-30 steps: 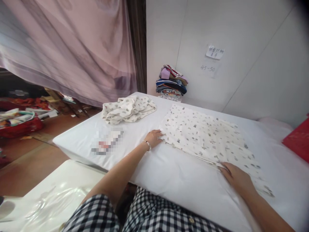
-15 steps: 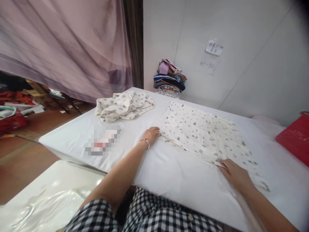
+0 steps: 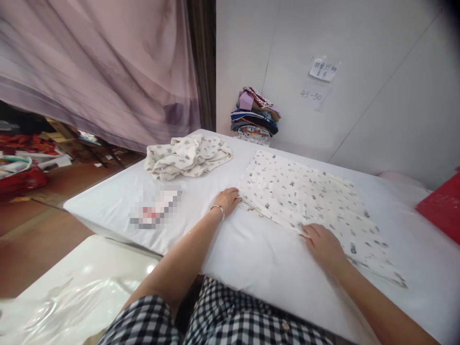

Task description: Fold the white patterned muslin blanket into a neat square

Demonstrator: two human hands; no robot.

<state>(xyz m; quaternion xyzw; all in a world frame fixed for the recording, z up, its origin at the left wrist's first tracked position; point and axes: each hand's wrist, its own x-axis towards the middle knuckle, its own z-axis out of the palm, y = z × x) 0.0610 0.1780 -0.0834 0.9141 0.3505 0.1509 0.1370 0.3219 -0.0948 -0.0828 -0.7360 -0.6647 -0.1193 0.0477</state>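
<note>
A white cloth [image 3: 287, 187] with a small grey print lies folded flat on the white-covered table [image 3: 258, 258]. My left hand [image 3: 227, 201], with a bracelet at the wrist, grips its left near corner, fingers close together; the thumb is hidden. Farther right, my right hand [image 3: 323, 244] is closed on the near edge, fingertips on top of the fabric. Under that edge, layers of cloth show near my left hand. A second printed cloth [image 3: 187, 155] lies crumpled to the left of the folded one.
A pixelated flat object [image 3: 156, 208] lies on the table's left part. Folded fabrics [image 3: 255, 115] are stacked by the wall, beneath paper notes [image 3: 323, 69]. A red object [image 3: 440, 206] stands at the right edge. A glossy white surface [image 3: 82, 273] with clear plastic is at lower left.
My right hand has slid left along the cloth's near edge, closer to my left hand. My left hand stays at the corner. The view has shifted slightly.
</note>
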